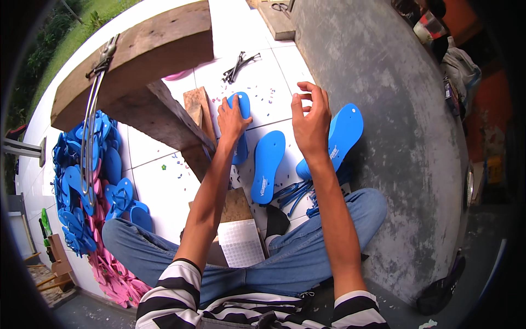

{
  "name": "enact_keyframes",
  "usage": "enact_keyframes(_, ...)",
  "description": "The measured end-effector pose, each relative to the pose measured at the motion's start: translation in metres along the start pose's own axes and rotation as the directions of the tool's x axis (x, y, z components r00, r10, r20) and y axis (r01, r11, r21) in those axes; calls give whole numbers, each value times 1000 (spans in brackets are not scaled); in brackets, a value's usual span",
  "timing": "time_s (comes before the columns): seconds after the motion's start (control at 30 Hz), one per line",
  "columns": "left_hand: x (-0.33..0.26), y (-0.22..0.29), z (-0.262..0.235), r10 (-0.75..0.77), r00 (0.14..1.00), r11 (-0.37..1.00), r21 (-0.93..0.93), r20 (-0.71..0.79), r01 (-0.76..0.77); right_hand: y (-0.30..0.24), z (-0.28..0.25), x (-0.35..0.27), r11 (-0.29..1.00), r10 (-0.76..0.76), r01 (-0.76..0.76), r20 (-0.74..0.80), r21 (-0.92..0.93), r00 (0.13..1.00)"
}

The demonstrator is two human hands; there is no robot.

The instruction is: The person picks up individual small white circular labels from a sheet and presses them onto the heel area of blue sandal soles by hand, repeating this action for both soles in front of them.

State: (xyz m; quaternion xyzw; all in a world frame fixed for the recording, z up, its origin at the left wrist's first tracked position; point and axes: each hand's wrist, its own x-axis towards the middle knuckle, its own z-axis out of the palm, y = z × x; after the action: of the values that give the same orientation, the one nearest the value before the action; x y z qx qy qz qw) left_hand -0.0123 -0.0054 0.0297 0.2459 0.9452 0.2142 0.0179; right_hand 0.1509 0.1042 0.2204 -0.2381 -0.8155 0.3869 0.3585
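My left hand (233, 119) is wrapped over a blue flip-flop sole (240, 151) on the white tiles, fingers at its left edge and thumb at its right. My right hand (312, 120) is raised, holding nothing, its fingers bent and apart from the thumb. Just beside it, a stack of blue soles (347, 129) is partly hidden by my right wrist. Between my arms lies a single blue sole (268, 164) with white lettering. Blue straps (296, 193) lie bunched near my right knee.
A heavy wooden stand (148, 46) with metal tongs (90, 126) hanging on it rises at left. Blue flip-flops (76, 181) and pink ones (118, 279) are heaped beyond it. Black strips (239, 67) lie ahead. A grey wall (394, 137) bounds the right. A sticker sheet (241, 244) is before my lap.
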Motion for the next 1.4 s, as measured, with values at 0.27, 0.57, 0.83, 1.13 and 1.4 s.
enact_keyframes(0.27, -104, 34, -65, 569, 813, 822, -125, 127, -556, 1, -8, -10, 1000, -19, 20, 37, -17, 999)
enact_keyframes(0.57, -291, -40, -85, 501, 458, 798, -186, 734, -573, -17, -1, -14, 997, -77, 75, 98, 27, 992)
enact_keyframes(0.83, -267, -57, -91, 432, 443, 874, -245, 785, -419, -19, -5, -24, 996, -87, 90, 111, -17, 990)
enact_keyframes(1.13, -149, -26, -177, 216, 799, 571, -736, 562, 363, -24, -23, -36, 997, 56, -81, 663, 6, 747)
enact_keyframes(1.4, -127, -29, -185, 121, 859, 356, -829, 498, 431, -15, -16, -35, 946, 74, -293, 792, 136, 606)
